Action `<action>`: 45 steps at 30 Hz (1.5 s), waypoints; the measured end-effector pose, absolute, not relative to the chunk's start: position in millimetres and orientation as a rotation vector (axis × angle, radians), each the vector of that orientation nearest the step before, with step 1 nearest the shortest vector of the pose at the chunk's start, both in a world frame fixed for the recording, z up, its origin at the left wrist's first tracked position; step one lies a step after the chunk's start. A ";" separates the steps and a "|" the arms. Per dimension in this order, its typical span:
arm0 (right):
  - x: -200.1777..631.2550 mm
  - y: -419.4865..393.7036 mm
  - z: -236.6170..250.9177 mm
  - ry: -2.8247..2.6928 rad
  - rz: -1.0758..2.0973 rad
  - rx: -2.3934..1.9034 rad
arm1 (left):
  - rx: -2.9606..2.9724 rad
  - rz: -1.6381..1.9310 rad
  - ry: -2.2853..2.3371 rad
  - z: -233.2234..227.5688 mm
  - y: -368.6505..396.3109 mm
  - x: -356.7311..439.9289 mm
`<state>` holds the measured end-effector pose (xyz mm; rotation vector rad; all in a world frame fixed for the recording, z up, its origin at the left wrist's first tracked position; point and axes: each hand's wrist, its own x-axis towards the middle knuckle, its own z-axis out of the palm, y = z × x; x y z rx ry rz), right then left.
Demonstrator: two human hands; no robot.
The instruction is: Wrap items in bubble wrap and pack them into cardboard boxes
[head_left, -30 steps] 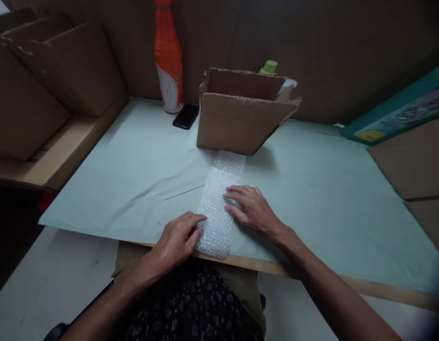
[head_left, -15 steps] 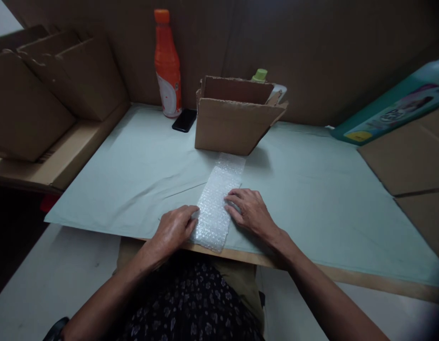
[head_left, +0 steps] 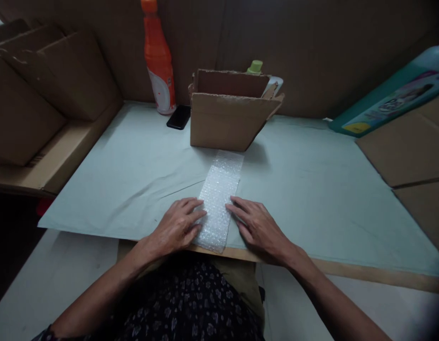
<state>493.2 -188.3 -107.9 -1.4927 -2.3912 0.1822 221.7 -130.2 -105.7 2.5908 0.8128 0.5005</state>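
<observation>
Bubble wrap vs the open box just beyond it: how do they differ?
Look: the bubble wrap is whitish and see-through-looking; the cardboard box is plain brown.
Pose: the bubble wrap lies flat; the cardboard box stands upright.
Contact: left hand and right hand flank the bubble wrap; neither touches the cardboard box.
Shared: both rest on the pale sheet.

Head camera, one view

Worn on the head, above the lap. Faces forward and down, at close range. Frame: bubble wrap near centre, table across middle, brown wall along top.
</observation>
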 end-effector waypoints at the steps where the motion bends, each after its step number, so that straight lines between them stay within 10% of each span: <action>1: 490.5 -185.8 -110.5 -2.378 0.186 -1.499 | 2.594 0.460 0.789 -105.5 -132.8 223.9; 26: 473.2 -201.4 -112.0 -2.572 0.081 -1.069 | 2.255 0.403 0.671 -105.6 -131.5 195.6; 40: 459.1 -174.3 -112.1 -1.765 0.748 -1.604 | 1.926 0.709 1.129 -118.5 -133.4 225.9; 45: 469.3 -188.8 -106.7 -1.810 0.374 -1.584 | 2.021 0.764 1.315 -126.5 -130.4 241.0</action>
